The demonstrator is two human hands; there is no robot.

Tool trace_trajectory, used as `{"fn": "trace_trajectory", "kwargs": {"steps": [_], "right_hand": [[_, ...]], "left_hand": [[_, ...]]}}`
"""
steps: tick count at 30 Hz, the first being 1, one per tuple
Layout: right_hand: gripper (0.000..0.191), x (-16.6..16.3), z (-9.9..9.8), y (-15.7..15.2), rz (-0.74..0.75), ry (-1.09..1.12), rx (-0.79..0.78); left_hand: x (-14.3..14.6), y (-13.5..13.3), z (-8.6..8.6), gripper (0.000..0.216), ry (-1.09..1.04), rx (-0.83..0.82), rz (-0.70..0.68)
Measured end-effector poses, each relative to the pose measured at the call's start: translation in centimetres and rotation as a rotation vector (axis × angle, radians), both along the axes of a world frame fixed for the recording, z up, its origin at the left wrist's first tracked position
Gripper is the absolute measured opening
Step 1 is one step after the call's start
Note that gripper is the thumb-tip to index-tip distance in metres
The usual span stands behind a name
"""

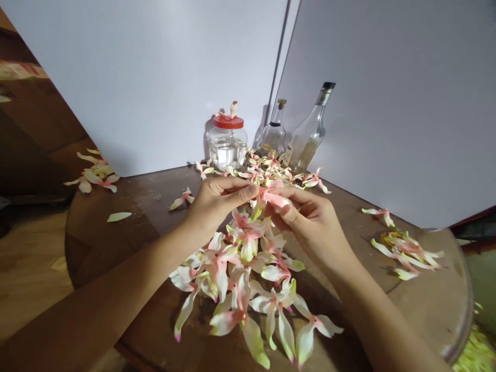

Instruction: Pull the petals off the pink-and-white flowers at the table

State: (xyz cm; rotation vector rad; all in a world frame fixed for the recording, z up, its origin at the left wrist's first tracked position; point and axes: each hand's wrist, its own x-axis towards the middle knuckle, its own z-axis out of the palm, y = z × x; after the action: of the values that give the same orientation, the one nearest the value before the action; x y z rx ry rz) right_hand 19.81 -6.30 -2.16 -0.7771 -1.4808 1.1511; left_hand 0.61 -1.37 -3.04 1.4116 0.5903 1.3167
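Observation:
Over the middle of the table, both hands meet at a pink flower point(274, 198). My left hand point(225, 199) pinches its left side between thumb and forefinger. On the other side, my right hand point(304, 209) grips the pale pink petals with thumb and fingers. Below them spreads a loose heap of white-and-pink flowers point(248, 245) with greenish petal tips. Behind the hands lies a second pile of similar flowers point(267, 168), partly hidden by my fingers.
A red-lidded glass jar point(228, 147) of clear liquid stands at the back, a flower on its lid. Beside it are two glass bottles point(275, 132), point(310, 134) against the wall. More flowers point(411, 250) lie on the right of the brown table point(147, 258); a loose petal point(119, 217) lies left.

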Motion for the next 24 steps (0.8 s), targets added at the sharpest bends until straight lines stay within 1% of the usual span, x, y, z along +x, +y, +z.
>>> {"fn": "trace_trajectory", "kwargs": {"steps": [3, 7, 10, 13, 16, 20, 24], "right_hand": [[0.03, -0.1, 0.1, -0.1, -0.009, -0.047, 0.03], [0.03, -0.2, 0.1, -0.1, -0.064, -0.092, 0.026], [0.027, -0.3, -0.1, 0.0, -0.079, -0.063, -0.003], [0.02, -0.5, -0.2, 0.0, -0.064, -0.008, -0.043], [0.016, -0.6, -0.2, 0.0, -0.052, 0.036, -0.049], [0.018, -0.6, -0.2, 0.0, -0.061, 0.051, -0.079], [0.025, -0.7, -0.1, 0.0, -0.053, 0.166, -0.128]], "left_hand": [[-0.1, -0.1, -0.1, 0.011, 0.068, 0.052, 0.054], [0.1, -0.4, 0.2, 0.009, 0.078, 0.046, 0.041], [0.4, -0.6, 0.5, 0.012, 0.052, -0.014, 0.008], [0.6, -0.8, 0.6, 0.018, 0.0, -0.086, -0.025], [0.7, -1.0, 0.7, 0.021, -0.067, -0.162, -0.067], [1.0, -1.2, 0.8, 0.024, -0.178, -0.279, -0.13], [1.2, -1.2, 0.8, 0.024, -0.2, -0.289, -0.132]]}}
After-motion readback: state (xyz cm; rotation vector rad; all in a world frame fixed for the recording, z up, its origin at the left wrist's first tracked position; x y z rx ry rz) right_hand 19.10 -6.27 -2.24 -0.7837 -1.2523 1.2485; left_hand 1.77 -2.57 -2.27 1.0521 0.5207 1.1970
